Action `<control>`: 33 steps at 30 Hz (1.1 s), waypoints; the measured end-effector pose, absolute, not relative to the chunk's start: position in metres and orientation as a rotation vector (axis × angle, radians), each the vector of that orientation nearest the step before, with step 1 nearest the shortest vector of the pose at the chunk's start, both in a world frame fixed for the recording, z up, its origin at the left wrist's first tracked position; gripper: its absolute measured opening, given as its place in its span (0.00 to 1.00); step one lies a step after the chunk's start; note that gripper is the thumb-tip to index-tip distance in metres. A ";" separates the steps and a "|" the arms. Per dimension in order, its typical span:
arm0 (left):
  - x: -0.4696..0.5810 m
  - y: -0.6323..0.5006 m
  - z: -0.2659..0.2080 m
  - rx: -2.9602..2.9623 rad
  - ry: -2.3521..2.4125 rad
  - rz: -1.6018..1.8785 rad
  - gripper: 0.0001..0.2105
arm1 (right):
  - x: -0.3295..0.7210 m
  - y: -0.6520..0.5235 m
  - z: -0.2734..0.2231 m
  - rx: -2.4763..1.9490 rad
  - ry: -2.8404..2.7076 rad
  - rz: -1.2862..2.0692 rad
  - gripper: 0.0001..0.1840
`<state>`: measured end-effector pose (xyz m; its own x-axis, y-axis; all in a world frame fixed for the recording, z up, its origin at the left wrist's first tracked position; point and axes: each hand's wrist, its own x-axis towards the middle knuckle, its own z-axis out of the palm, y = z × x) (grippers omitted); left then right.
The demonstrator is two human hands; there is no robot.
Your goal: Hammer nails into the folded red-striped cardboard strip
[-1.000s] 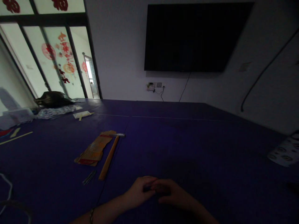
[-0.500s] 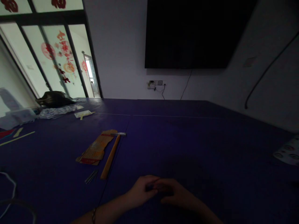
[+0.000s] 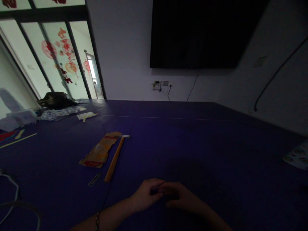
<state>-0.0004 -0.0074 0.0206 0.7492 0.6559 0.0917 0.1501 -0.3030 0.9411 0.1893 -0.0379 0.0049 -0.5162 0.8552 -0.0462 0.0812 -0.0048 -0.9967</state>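
My left hand (image 3: 147, 195) rests low in the middle of the view, fingers loosely curved and thumb apart from them. Facing it, my right hand (image 3: 181, 196) is also loosely curved, with a gap between thumb and fingers. The fingertips meet, and I see nothing held in either hand. To the left of my hands lies a hammer (image 3: 115, 159) with a wooden handle, its metal head at the far end. Beside it is a torn piece of cardboard (image 3: 99, 150). Several nails (image 3: 95, 179) lie near the handle's end.
The dark blue tabletop (image 3: 183, 138) reaches to the wall. A white cable (image 3: 15, 192) curls at the left front. Farther left are a plastic box (image 3: 20, 119), a black bag (image 3: 56, 100) and yellowish strips (image 3: 19, 140). A patterned item (image 3: 297, 157) lies at the right edge.
The view has tipped slightly, so the scene sits a little higher in the picture. My hands stay together in much the same pose; the hammer, cardboard and nails lie unmoved.
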 end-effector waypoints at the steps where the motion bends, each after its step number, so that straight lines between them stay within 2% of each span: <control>1: 0.000 -0.007 0.021 1.842 0.626 0.572 0.15 | 0.190 -0.038 0.002 -0.994 -1.645 1.577 0.27; 11: -0.001 -0.009 0.021 1.838 0.613 0.592 0.14 | 0.188 -0.039 0.005 -0.945 -1.638 1.578 0.24; 33: -0.001 -0.007 0.017 1.840 0.609 0.573 0.14 | 0.191 -0.041 0.000 -1.030 -1.675 1.500 0.28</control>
